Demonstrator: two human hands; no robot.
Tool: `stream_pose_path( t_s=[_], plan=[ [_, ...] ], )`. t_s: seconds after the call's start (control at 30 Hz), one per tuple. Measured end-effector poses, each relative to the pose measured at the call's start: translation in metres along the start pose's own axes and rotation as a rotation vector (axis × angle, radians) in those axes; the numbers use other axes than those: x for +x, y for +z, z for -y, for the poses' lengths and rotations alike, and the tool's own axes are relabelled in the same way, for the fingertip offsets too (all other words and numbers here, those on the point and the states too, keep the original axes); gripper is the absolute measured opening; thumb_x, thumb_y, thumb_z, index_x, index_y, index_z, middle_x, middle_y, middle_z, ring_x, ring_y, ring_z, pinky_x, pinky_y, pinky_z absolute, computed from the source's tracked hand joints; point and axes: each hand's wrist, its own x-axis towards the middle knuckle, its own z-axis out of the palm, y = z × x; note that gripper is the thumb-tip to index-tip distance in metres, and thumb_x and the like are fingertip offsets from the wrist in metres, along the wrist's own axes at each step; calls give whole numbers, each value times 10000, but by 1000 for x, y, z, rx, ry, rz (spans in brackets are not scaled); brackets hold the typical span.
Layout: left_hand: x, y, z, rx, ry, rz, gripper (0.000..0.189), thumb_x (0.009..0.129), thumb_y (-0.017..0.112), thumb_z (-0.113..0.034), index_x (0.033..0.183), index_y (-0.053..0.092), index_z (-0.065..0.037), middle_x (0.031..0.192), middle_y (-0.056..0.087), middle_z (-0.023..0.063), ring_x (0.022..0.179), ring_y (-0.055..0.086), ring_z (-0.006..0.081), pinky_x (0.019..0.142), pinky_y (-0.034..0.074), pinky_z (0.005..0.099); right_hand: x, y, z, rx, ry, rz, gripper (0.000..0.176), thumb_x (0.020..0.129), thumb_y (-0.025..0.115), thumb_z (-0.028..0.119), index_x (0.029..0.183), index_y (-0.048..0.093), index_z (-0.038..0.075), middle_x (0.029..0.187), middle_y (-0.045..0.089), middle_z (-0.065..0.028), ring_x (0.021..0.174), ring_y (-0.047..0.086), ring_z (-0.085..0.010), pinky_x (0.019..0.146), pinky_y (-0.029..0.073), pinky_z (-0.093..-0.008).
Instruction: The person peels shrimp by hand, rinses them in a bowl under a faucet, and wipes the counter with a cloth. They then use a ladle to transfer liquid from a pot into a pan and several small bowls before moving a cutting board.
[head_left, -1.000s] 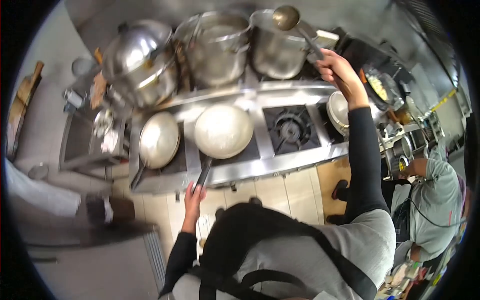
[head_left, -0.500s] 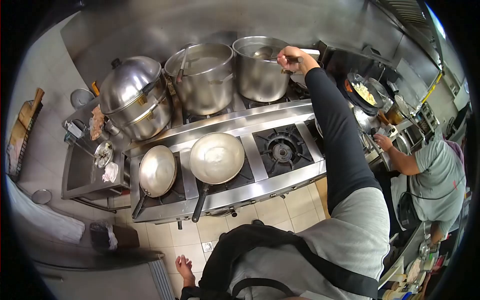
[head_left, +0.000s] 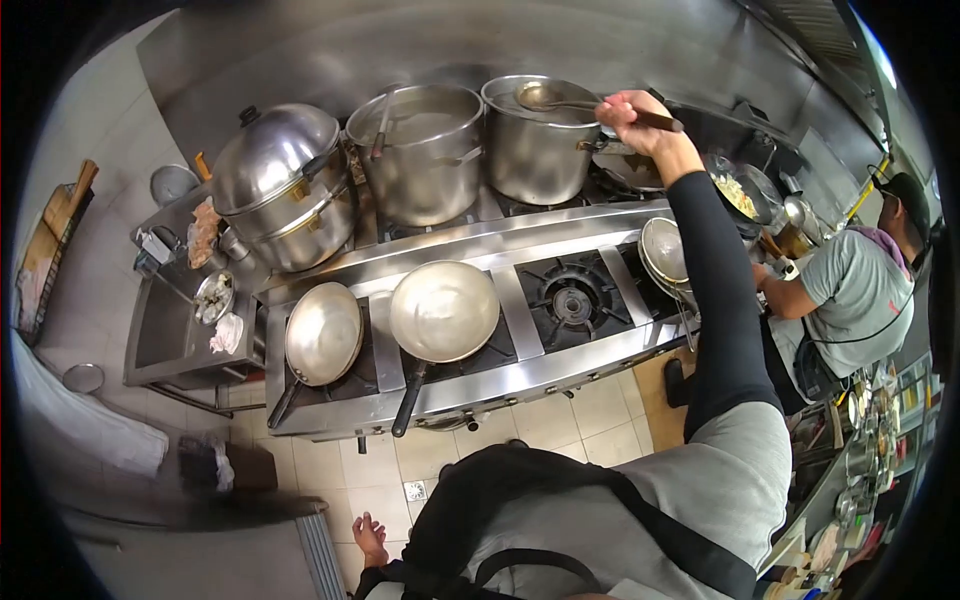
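Note:
My right hand (head_left: 638, 118) is wrapped round the dark handle of a ladle (head_left: 541, 95). The ladle's bowl hangs over the mouth of the right stockpot (head_left: 540, 155), and it seems to hold some liquid. Down by my side is my left hand (head_left: 369, 537), its fingers loosely spread with nothing in them. Left of that pot stands a second stockpot (head_left: 418, 165) of cloudy liquid, with a wooden-handled utensil (head_left: 382, 128) resting across its rim.
Two frying pans (head_left: 445, 312) (head_left: 324, 335) sit on the front burners, handles towards me. Beside them is a bare burner (head_left: 573, 303), then stacked strainers (head_left: 664, 250). A domed steamer (head_left: 280, 190) stands back left. At right, a co-worker (head_left: 850, 310) stands by a pan of food (head_left: 735, 195).
My right hand has lifted the ladle out of the right stockpot and moved slightly right. The co-worker has become more upright. My left hand stays low and open.

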Motion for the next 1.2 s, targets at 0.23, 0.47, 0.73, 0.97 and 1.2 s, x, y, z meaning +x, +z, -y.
stream_pose_path(
  t_s=[0.23, 0.47, 0.73, 0.97, 1.2],
  plan=[
    [37, 24, 12, 121, 63, 244, 415, 877, 687, -299, 1186, 560, -53, 958, 643, 62, 815, 628, 180, 660, 534, 302, -64, -9, -131, 89, 131, 25, 229, 994, 388, 121, 873, 400, -74, 724, 470, -100, 448, 450, -112, 354, 445, -225],
    [14, 27, -21, 262, -47, 292, 336, 894, 674, -270, 1156, 600, -73, 890, 658, 41, 720, 622, 127, 626, 481, 246, -68, -78, -305, -185, 267, -69, 58, 922, 475, 31, 956, 488, -15, 670, 479, -20, 437, 410, -70, 358, 349, -203],
    [23, -10, -25, 316, -85, 246, 252, 901, 640, -231, 1105, 620, -85, 813, 616, 6, 666, 578, 102, 588, 444, 230, -124, -92, -432, -1626, -255, -363, 584, 940, 588, 138, 1426, 280, 37, 799, 611, -221, 722, 612, -376, 727, 496, -416],
    [73, -54, 7, 335, -9, 314, 250, 916, 618, -295, 1033, 645, -75, 754, 618, 11, 610, 572, 117, 527, 436, 254, -87, -72, -405, -329, 84, -318, 99, 959, 610, 208, 965, 531, 148, 564, 357, 65, 361, 281, -18, 300, 216, -192],
    [50, -10, 5, 161, -81, 273, 176, 935, 557, -233, 913, 628, -73, 682, 567, -3, 550, 526, 89, 462, 390, 222, 75, 5, -258, -790, -483, -74, 629, 926, 522, 49, 1486, 244, 115, 721, 448, -9, 484, 393, -92, 437, 352, -242]
  ],
)
